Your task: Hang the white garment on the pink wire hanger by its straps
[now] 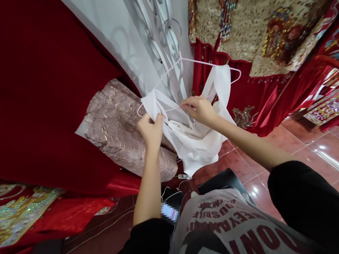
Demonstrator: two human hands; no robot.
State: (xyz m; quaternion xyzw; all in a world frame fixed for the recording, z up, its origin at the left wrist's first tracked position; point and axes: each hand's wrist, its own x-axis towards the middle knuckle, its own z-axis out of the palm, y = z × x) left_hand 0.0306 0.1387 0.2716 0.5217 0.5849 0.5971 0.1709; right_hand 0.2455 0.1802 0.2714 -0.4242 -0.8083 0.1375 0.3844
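A white sleeveless garment [198, 148] hangs by its wide straps from a thin pale pink clothes hanger [199, 61] in front of me. The hanger's hook reaches up beside the white scrolled metalwork. My left hand [151, 132] is closed on the garment's left strap, with the thumb pressed against the cloth near the hanger's left end. Inside the neckline, my right hand [200, 109] pinches at the hanger's thin lower bar with thumb and forefinger. The fingertips hide part of the bar there.
White scrolled metalwork [148, 28] stands behind the hanger. Dark red cloth [22, 81] and a pinkish textured fabric [118, 126] hang to the left. Beaded gold and red garments [267, 14] hang at right. Below are a lit phone [169, 212], a thin cable and reddish tiles [315, 164].
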